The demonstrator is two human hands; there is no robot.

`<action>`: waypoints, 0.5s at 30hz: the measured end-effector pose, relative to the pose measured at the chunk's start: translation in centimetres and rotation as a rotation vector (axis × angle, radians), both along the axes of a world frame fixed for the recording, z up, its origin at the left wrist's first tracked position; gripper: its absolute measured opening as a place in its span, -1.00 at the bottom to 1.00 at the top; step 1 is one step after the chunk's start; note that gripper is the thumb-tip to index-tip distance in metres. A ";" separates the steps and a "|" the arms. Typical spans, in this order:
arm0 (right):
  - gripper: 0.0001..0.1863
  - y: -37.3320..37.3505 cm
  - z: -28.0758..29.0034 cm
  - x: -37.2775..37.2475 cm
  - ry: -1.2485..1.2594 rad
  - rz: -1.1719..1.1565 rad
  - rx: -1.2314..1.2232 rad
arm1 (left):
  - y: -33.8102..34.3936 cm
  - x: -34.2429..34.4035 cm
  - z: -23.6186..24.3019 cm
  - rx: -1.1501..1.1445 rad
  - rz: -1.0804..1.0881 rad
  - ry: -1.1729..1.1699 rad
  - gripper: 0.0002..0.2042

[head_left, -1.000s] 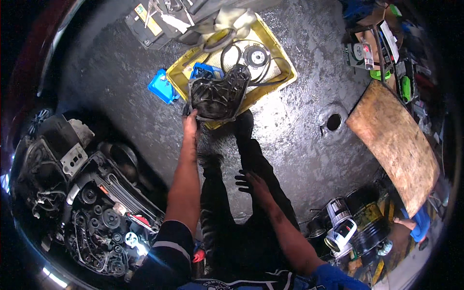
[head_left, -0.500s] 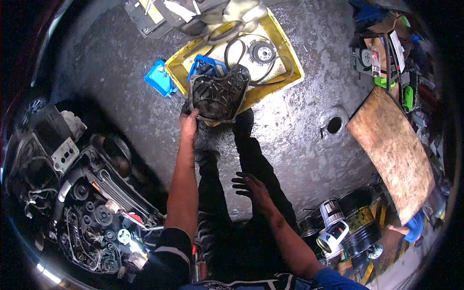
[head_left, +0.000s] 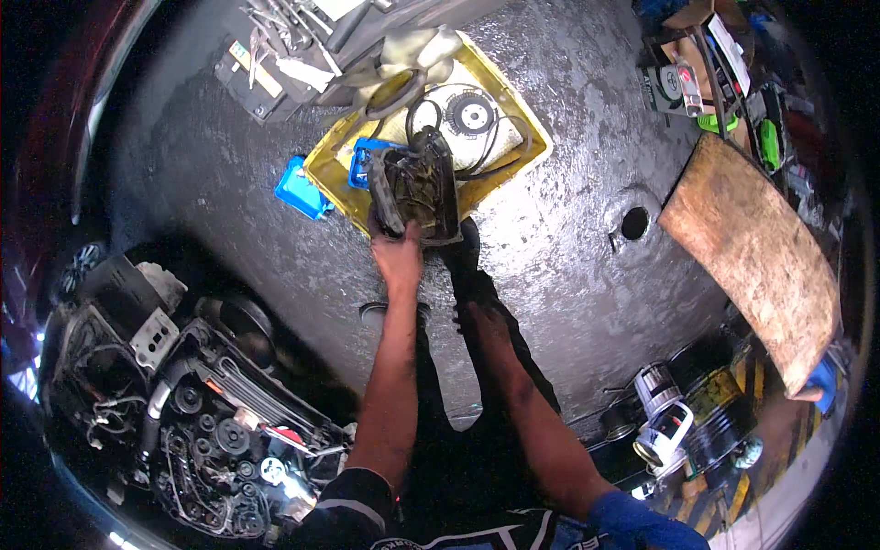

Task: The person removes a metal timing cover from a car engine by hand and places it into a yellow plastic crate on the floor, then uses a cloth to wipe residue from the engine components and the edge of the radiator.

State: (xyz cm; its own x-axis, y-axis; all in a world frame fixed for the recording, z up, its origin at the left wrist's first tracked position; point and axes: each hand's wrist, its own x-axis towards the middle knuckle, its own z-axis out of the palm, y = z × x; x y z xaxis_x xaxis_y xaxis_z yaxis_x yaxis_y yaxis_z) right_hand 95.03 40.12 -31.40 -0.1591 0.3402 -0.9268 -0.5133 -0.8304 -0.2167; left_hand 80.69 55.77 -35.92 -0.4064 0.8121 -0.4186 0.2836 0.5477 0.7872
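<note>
My left hand grips a dark, greasy metal engine cover by its near end, holding it tilted over a yellow crate. My right hand hangs lower, in front of my dark trouser leg, holding nothing, its shadowed fingers apart. In the crate lie black belts, a toothed wheel on a light sheet, and a blue container. A second blue tray sits on the floor to the left of the crate.
An exposed engine fills the lower left. Tools and a black box stand at the top. A wooden board, cluttered shelf, drums and a white pail line the right, near a floor hole and a person's blue sleeve.
My left hand has moved right and slightly down, turning the engine cover to a narrower, tilted angle. My right hand has shifted slightly up and toward the right leg.
</note>
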 end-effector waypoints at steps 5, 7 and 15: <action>-0.47 7.7 -2.5 0.2 -0.490 0.289 0.172 | 0.7 1.0 -1.0 -0.033 0.122 -0.101 -0.55; -0.50 10.1 -4.0 0.5 -0.400 0.028 0.166 | 1.1 2.4 -0.9 -0.194 0.210 -0.132 -0.59; -0.63 12.1 -12.9 3.7 0.102 -0.229 0.157 | 0.5 7.1 -5.4 -0.114 0.141 0.003 -0.55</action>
